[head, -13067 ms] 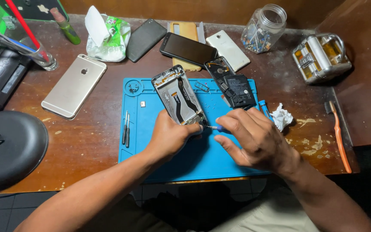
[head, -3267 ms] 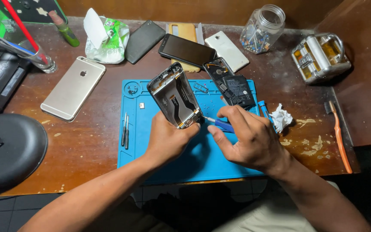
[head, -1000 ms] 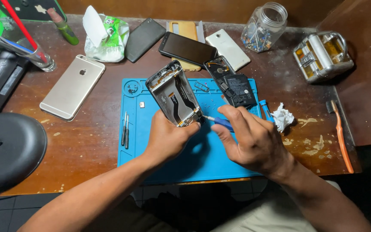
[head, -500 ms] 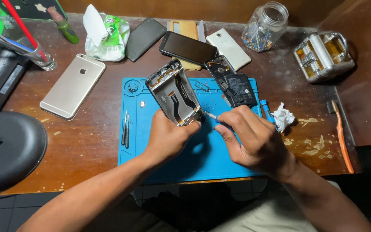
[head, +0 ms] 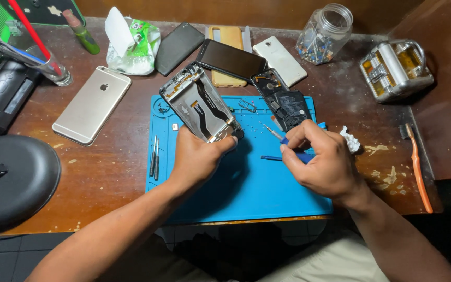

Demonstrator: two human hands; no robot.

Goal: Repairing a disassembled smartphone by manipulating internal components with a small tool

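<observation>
Head view of a repair bench. A blue work mat [head: 236, 193] lies on a worn brown wooden table [head: 105, 177], whose top is scratched and flecked with pale residue, most thickly to the right of the mat.

Left hand [head: 197, 159]: closed around the lower end of an opened phone frame [head: 199, 104], which sits tilted over the mat's upper left part, its inner side and flex cable facing up.

Right hand [head: 322, 162]: fingers pinched shut on a small blue-handled screwdriver [head: 277, 136], tip pointing up and left over the mat; a second blue tool [head: 280, 157] sits beneath the fingers (whether it is held or merely lying on the mat cannot be told).

On the mat: a black phone back part [head: 285, 102] at the upper right edge, and two thin drivers [head: 154, 156] just off the left edge.

Beyond the mat's far edge: a dark smartphone [head: 230, 58], a white phone [head: 279, 60] and a glass jar [head: 324, 34]. Left of the mat lies a gold phone [head: 92, 104], face down; right of it, an orange toothbrush [head: 418, 167]. A tiled floor shows below the table edge.
</observation>
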